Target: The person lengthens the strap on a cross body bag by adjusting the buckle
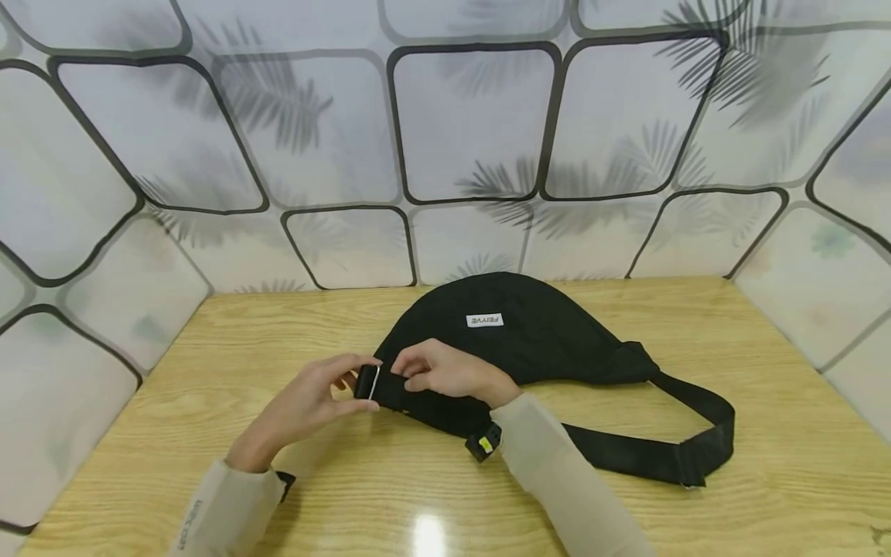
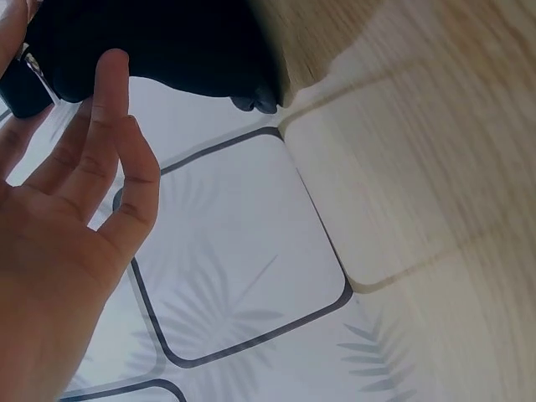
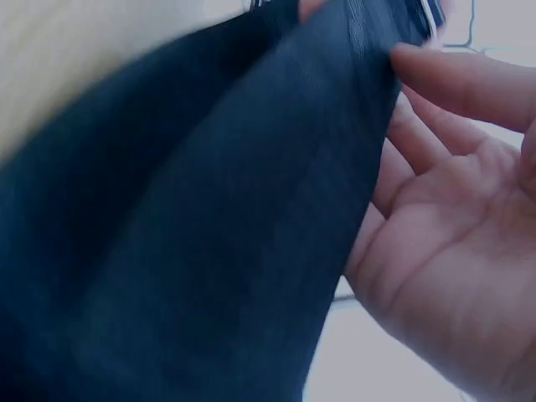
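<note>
A black waist bag point(image 1: 515, 340) lies on the wooden table, its white label upside down. My left hand point(image 1: 306, 398) grips the end of the bag's strap point(image 2: 23, 88) at a metal slider buckle point(image 1: 374, 382), thumb at the near edge and index finger at the far edge. Just right of the buckle, my right hand point(image 1: 452, 371) pinches the same strap between thumb and fingers. Close up in the right wrist view, the black fabric point(image 3: 234, 218) hides part of the right fingers. In the left wrist view, the other left fingers extend behind the strap end.
Trailing from the bag's right end, the rest of the strap point(image 1: 633, 456) loops back over the table point(image 1: 780, 418) toward the right forearm. A patterned cloth wall point(image 1: 473, 124) encloses the back and both sides. A small black device point(image 1: 483, 442) sits under the right wrist.
</note>
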{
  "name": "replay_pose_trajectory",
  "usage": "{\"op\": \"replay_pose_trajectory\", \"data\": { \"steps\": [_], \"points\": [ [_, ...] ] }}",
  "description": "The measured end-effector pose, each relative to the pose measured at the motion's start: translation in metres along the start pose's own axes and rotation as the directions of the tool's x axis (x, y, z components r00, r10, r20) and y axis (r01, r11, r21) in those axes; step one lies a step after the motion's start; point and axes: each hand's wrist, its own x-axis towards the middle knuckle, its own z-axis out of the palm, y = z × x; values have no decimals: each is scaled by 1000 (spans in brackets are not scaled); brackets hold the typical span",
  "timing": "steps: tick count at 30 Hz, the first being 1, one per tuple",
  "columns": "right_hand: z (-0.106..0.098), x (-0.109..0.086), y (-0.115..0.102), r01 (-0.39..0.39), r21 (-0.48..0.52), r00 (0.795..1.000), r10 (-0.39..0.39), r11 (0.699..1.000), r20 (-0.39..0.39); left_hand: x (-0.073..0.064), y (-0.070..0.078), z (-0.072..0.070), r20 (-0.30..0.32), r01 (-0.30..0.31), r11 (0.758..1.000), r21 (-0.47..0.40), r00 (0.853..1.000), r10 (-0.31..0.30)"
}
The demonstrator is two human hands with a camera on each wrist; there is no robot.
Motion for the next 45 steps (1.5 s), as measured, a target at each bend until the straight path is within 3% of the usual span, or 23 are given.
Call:
{"op": "replay_pose_trajectory", "data": {
  "steps": [9,17,22,26,29,31,34,45],
  "points": [
    [2,-1,5,-7,-58,998,3,998,-70,2,-1,0,-5,-10,1000,5,1000,10],
    [17,5,-3,3,159,986,24,987,-168,6,1,1,-10,31,999,-16,999,-31],
    [20,4,-7,-9,146,974,41,989,-222,8,3,4,-23,53,998,-21,998,-53],
    [11,-2,-4,-45,86,986,58,995,-154,8,3,6,0,59,998,-22,998,-59],
    [0,-8,-1,-54,1,998,54,999,-28,8,3,5,5,64,998,-23,998,-64],
    [-7,-10,-1,-29,-50,998,32,998,60,7,4,3,-4,71,997,-20,997,-71],
    [-11,-11,-2,4,-26,988,0,1000,157,6,3,1,-14,61,998,-19,998,-62],
    [10,-2,-4,47,69,998,-51,996,45,2,4,0,-8,4,999,-50,1000,-4]
  ]
}}
